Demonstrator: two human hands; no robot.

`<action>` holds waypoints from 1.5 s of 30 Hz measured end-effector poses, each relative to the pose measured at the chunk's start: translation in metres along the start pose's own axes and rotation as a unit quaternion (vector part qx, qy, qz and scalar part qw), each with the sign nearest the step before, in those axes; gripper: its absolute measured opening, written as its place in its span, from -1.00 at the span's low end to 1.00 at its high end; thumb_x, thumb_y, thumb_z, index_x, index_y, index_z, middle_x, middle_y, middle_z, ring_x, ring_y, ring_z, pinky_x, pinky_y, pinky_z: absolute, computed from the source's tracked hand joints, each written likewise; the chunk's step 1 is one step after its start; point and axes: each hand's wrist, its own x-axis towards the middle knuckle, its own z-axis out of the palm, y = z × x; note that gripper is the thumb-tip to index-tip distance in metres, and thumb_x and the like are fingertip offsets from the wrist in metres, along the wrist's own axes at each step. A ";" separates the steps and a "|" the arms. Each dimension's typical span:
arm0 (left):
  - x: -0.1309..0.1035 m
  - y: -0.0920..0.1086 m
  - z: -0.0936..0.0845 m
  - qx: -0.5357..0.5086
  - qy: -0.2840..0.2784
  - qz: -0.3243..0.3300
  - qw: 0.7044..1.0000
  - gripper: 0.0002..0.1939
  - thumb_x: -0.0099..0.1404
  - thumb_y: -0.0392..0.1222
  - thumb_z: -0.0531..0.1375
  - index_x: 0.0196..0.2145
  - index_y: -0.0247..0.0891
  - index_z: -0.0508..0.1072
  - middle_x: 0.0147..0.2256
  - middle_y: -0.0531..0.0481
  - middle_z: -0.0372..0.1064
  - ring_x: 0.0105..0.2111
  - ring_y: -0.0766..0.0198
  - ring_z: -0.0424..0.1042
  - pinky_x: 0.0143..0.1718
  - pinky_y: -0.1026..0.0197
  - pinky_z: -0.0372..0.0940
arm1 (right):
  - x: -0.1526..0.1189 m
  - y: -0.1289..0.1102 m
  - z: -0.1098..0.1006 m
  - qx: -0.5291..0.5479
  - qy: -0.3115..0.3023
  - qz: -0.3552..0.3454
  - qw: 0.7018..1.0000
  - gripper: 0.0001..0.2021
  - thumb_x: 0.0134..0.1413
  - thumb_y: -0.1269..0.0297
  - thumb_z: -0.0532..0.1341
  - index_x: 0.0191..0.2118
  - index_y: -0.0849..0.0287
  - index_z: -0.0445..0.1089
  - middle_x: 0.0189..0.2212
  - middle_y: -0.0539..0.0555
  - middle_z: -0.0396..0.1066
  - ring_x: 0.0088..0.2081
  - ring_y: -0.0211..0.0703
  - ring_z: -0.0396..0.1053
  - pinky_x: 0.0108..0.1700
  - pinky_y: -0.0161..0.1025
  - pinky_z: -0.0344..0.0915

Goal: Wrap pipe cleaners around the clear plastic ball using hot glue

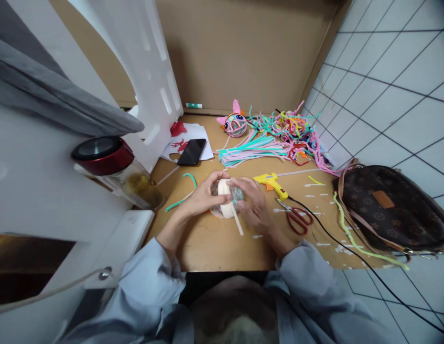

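A clear, rounded object [217, 210] with a wide white band [225, 190] round its middle sits between my hands, above the table's front half. My left hand [204, 193] is wrapped round its left side, with the thumb on the band. On the other side, my right hand [253, 199] holds it with bent fingers pressed at the band and the clear surface. A loose white strip end [238, 223] hangs down from the band toward the front edge. Near my right hand lies a yellow glue gun [277, 185], with red-handled scissors [298, 220] just in front of it.
Pink and teal pipe cleaners [254, 150], a decorated ball [236, 124] and a black phone [192, 152] lie at the back. A red-lidded jar [117, 167] stands left; a brown bag [397, 205] lies right. The glue gun's black cord [336, 243] crosses the right side.
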 end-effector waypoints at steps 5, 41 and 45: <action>0.000 -0.001 0.000 -0.005 0.001 0.005 1.000 -0.36 -0.05 -0.10 0.41 -0.04 -0.20 0.26 -0.17 0.00 0.31 -0.22 0.23 0.31 -0.15 0.19 0.25 | 0.000 0.010 0.004 0.005 0.041 0.102 0.994 -0.41 0.39 -0.14 -0.13 0.37 0.03 0.05 0.12 0.15 0.43 0.17 0.03 0.32 0.24 0.08 0.17; 0.004 -0.009 0.006 -0.040 0.088 0.041 0.994 -0.58 -0.06 -0.08 0.42 -0.23 -0.22 0.45 -0.02 -0.08 0.35 0.04 0.08 0.34 0.04 0.16 0.21 | 0.005 -0.004 0.000 -0.020 0.038 0.042 0.998 -0.72 0.17 0.33 0.11 0.01 0.06 0.35 -0.05 0.13 0.47 0.02 -0.01 0.40 0.08 0.01 0.30; 0.004 -0.007 0.007 -0.057 0.089 0.044 0.993 -0.63 -0.08 -0.12 0.43 -0.29 -0.23 0.48 0.01 -0.12 0.34 0.16 0.01 0.28 0.14 0.10 0.16 | 0.003 0.000 0.000 -0.007 0.039 0.021 0.999 -0.73 0.18 0.36 0.11 -0.02 0.05 0.38 -0.05 0.12 0.48 0.02 -0.01 0.40 0.08 0.02 0.28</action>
